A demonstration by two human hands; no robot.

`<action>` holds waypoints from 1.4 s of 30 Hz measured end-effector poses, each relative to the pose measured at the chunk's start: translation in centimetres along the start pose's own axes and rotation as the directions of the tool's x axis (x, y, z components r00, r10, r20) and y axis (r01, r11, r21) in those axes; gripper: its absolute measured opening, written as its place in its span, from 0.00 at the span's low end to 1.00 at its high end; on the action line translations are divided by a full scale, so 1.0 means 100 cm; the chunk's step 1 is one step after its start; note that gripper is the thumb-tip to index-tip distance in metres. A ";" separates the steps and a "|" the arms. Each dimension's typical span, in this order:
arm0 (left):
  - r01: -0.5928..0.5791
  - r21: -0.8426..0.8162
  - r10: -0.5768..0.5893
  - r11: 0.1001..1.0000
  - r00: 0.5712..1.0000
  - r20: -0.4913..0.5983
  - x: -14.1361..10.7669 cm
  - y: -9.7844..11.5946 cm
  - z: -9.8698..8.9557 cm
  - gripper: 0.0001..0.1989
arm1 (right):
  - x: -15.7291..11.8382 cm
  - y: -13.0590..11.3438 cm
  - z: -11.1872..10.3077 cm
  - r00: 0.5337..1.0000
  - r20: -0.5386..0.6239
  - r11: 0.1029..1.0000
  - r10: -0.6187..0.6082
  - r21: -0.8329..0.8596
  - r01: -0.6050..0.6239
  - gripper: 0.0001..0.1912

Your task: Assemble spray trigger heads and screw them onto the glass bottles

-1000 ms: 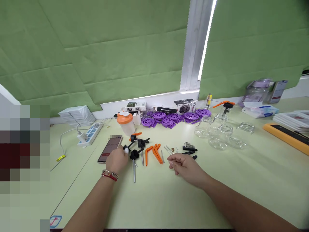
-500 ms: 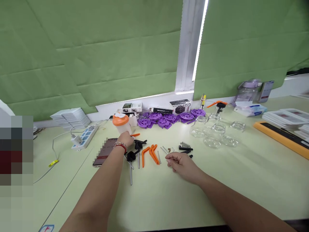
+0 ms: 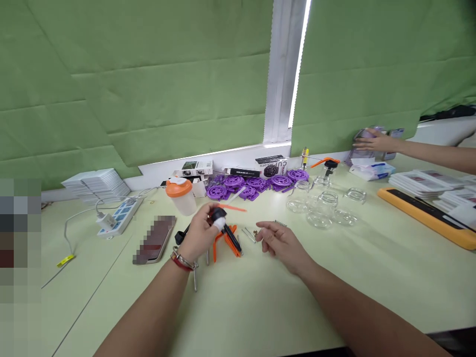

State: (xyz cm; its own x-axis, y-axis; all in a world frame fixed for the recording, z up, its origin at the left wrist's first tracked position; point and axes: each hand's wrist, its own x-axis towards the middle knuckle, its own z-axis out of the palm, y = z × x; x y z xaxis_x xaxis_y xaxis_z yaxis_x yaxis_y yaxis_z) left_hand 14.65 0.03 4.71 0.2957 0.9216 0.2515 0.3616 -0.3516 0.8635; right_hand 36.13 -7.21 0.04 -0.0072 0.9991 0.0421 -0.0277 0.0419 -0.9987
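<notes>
My left hand (image 3: 201, 233) is closed round a black round-headed part (image 3: 218, 214) with a black stem slanting down to the right. An orange lever (image 3: 232, 208) and a blurred metal rod (image 3: 238, 193) stick out beyond it, apparently joined to the part. Beneath lie bent orange levers (image 3: 215, 248), partly covered by the stem. Another black part (image 3: 180, 237) shows beside my left wrist. My right hand (image 3: 280, 243) hovers low, index finger stretched out and the others loosely bent, with nothing visible in it. Thin metal pins (image 3: 248, 235) and a spring (image 3: 279, 223) are close to it.
Purple wheel-shaped parts (image 3: 247, 182) line the back, near boxes (image 3: 273, 167) and an orange-lidded cup (image 3: 181, 191). Glass jars (image 3: 320, 218) stand right. A phone (image 3: 156, 240) and power strip (image 3: 121, 218) lie left. Another person's hand (image 3: 375, 141) touches a purple bottle (image 3: 359, 144).
My left hand has lifted the black part with its orange lever and moved right. My right hand's fingers have loosened. Another person's arm has come in at the right, reaching the bottle.
</notes>
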 end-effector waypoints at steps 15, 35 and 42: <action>0.285 -0.614 -0.154 0.736 0.954 0.259 -0.042 0.003 0.041 0.25 | 0.016 -0.009 0.004 0.995 -0.074 0.983 0.068 0.177 -0.054 0.20; 0.024 -0.507 0.079 0.862 0.980 0.181 -0.056 -0.005 0.045 0.22 | 0.002 0.007 0.005 0.945 0.309 0.990 -0.110 -0.045 0.131 0.16; 0.099 -0.581 0.047 0.808 0.972 0.232 -0.054 -0.007 0.043 0.22 | -0.005 -0.006 0.002 0.955 0.288 0.985 -0.065 -0.133 0.107 0.22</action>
State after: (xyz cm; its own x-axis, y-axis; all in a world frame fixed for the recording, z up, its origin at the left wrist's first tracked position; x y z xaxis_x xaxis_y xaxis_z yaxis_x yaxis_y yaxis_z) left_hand 16.61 -5.40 0.88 0.5097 0.8405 0.1837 -0.1920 -0.0970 0.9766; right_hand 35.93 -7.70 0.58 -0.2931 0.9493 0.1133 0.1047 0.1497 -0.9832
